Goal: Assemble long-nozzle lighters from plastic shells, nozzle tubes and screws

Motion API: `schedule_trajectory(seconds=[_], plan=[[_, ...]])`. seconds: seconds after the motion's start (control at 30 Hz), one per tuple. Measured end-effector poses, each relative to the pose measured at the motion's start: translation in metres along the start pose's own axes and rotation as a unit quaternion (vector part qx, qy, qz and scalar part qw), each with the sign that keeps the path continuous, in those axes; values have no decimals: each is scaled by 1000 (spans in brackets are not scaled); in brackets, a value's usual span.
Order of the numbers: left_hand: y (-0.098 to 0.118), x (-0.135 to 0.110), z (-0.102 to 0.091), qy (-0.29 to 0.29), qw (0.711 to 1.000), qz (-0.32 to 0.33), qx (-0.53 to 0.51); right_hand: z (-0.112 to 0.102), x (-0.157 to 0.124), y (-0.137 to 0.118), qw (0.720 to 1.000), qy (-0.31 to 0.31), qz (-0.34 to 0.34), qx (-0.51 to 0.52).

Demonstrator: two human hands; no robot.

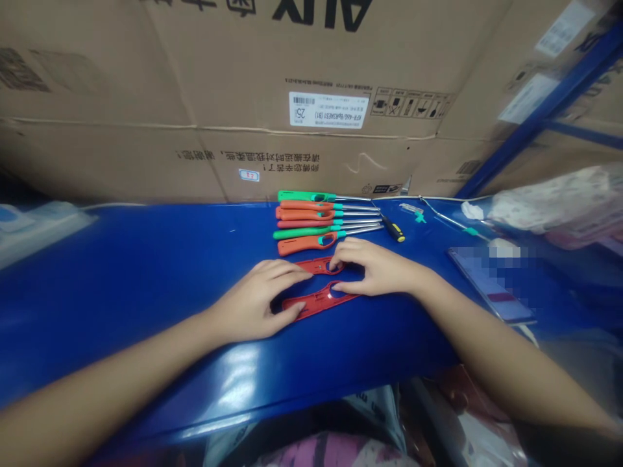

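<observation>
Two red plastic shell halves are lying on the blue tabletop (pixel 121 272), just in front of the row of green and orange long-nosed lighters (pixel 321 220) and roughly parallel to it. The farther shell half (pixel 316 265) is sitting close to the nearest orange lighter in the row. The nearer shell half (pixel 321 301) is lying a little further out from the row, towards the person.

The left hand (pixel 257 298) is resting loosely open over the left ends of both halves. Its fingers are stretching towards the farther one and its thumb is lying along the nearer one, and it is not gripping either piece. The right hand (pixel 377 267) is hovering low over the right ends, in front of the row's metal tips. It is gently curved, with its fingertips touching the farther half and its thumb touching the nearer half, and nothing is clasped in it.

A screwdriver (pixel 393 229) with a black and yellow handle is lying just right of the row's tips. A flat phone (pixel 491 285) is lying well to the right of the row. Large cardboard boxes (pixel 195 97) are standing right behind the row.
</observation>
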State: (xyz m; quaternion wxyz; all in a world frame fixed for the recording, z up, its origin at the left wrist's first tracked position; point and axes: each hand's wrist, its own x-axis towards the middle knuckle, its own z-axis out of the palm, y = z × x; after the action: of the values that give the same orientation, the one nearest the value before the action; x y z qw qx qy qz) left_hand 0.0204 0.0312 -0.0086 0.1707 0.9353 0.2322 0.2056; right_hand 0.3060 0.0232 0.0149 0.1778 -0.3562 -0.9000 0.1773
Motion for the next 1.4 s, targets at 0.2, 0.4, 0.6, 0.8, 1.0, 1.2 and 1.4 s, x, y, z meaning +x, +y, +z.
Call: schedule_trajectory(seconds=[0.2, 0.4, 0.6, 0.8, 1.0, 1.2, 1.4], plan=[[-7, 2, 3, 34, 999, -20, -21, 5, 1, 0, 1000, -4, 1, 1], [-13, 4, 7, 89, 993, -40, -62, 7, 2, -1, 1000, -2, -8, 9], [-15, 4, 6, 98, 992, -55, -63, 8, 3, -6, 1000, -7, -14, -4], [-13, 4, 4, 91, 993, -59, -51, 8, 3, -6, 1000, -7, -11, -13], [-13, 3, 3, 82, 994, -56, -51, 8, 4, -6, 1000, -6, -12, -14], [-11, 3, 2, 87, 993, -58, -62, 6, 3, -4, 998, 49, -32, 5], [-2, 1, -3, 96, 995, -31, -24, -38, -5, 17, 939, 296, 77, -161]])
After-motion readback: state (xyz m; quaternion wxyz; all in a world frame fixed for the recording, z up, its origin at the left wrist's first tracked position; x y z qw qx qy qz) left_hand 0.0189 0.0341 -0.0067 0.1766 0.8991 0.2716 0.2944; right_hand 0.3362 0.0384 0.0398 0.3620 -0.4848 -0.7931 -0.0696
